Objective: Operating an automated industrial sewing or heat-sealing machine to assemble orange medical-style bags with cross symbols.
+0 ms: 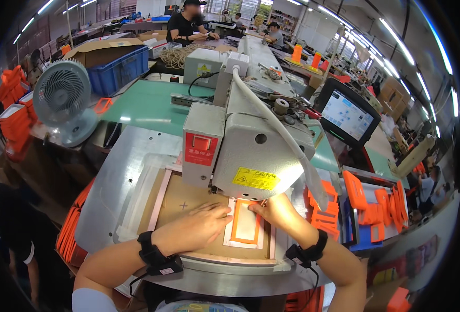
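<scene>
the grey machine [258, 148] reaches over the metal counter [102, 203], which bears a brown board [180, 229] edged in pale strips. the work looks partway along: one orange frame [245, 241] already lies on the board toward its right end, just under the front of the machine, while settling it seems unfinished, as both hands have yet to come clear. whether it has been stitched cannot be told, nor whether the loose orange pieces [355, 190] at the right are finished or waiting. the left hand [201, 223] has its grip unclenched, fingers stretched to the piece's left side; the right hand [282, 216] sets its thumb at the frame's upper right, but its other fingers are hidden, so its grip cannot be judged. the frame looks flat, bright and narrow-sided, with a white border [243, 246] outside it and a cream panel [247, 223] within.
</scene>
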The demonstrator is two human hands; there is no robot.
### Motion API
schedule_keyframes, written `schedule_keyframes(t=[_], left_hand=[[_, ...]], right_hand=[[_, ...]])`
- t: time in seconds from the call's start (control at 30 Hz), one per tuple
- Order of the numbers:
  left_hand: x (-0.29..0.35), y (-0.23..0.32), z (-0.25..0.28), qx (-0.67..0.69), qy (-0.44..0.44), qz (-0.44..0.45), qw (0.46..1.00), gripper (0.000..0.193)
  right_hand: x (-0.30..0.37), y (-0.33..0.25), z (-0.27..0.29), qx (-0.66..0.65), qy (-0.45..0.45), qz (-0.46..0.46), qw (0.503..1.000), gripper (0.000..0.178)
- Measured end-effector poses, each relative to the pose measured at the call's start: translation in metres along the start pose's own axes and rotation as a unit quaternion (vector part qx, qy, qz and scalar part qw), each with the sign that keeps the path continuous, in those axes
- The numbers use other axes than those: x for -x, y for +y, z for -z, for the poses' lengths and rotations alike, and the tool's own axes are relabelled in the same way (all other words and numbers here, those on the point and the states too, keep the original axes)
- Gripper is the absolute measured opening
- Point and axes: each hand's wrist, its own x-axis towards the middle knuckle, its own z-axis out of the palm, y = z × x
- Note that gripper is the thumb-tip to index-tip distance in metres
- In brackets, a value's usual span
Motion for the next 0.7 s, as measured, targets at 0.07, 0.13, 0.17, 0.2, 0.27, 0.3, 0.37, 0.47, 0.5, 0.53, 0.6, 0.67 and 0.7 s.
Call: schedule_keyframes(t=[0.07, 0.13, 0.17, 0.2, 0.27, 0.3, 0.37, 0.47, 0.5, 0.53, 0.6, 0.67, 0.7], left_hand=[[-0.001, 0.0, -0.001, 0.003, 0.003, -0.001, 1.0, 0.043], [-0.001, 0.0, -0.003, -0.001, 0.028, -0.008, 1.0, 0.042], [0.0, 0.001, -0.004, -0.006, 0.052, -0.015, 0.999, 0.04], [0.001, 0.001, -0.005, -0.011, 0.075, -0.021, 0.997, 0.039], [0.001, 0.002, -0.005, -0.008, 0.077, -0.018, 0.997, 0.039], [0.001, 0.002, -0.004, -0.006, 0.078, -0.016, 0.997, 0.039], [-0.002, 0.01, -0.002, -0.02, 0.074, -0.006, 0.997, 0.042], [-0.011, 0.015, -0.005, -0.07, 0.055, 0.007, 0.996, 0.05], [-0.014, 0.016, -0.006, -0.091, 0.046, 0.011, 0.995, 0.053], [-0.016, 0.016, -0.008, -0.098, 0.051, 0.014, 0.994, 0.054], [-0.019, 0.015, -0.014, -0.112, 0.06, 0.021, 0.992, 0.055], [-0.018, 0.015, -0.012, -0.101, 0.065, 0.024, 0.992, 0.057], [-0.018, 0.015, -0.011, -0.095, 0.067, 0.026, 0.993, 0.057]], right_hand=[[0.001, 0.002, -0.007, -0.053, 0.016, 0.009, 0.998, 0.026], [0.001, 0.002, -0.01, -0.075, 0.024, 0.015, 0.997, 0.024], [0.0, -0.001, -0.009, -0.069, 0.024, 0.016, 0.997, 0.024], [0.0, -0.002, -0.009, -0.064, 0.024, 0.017, 0.998, 0.023], [0.0, 0.003, -0.009, -0.015, 0.009, 0.036, 0.999, 0.029], [0.0, 0.006, -0.01, 0.01, 0.001, 0.046, 0.999, 0.033], [-0.001, 0.014, -0.015, 0.037, 0.005, 0.077, 0.996, 0.032], [-0.001, 0.023, -0.02, 0.11, 0.001, 0.119, 0.987, 0.028], [0.0, 0.024, -0.019, 0.143, -0.01, 0.124, 0.982, 0.026], [0.001, 0.024, -0.019, 0.175, -0.02, 0.131, 0.976, 0.024], [0.006, 0.017, -0.012, 0.246, -0.056, 0.13, 0.959, 0.019], [0.011, 0.016, -0.01, 0.26, 0.025, 0.191, 0.946, 0.016], [0.014, 0.016, -0.008, 0.266, 0.065, 0.221, 0.936, 0.014]])
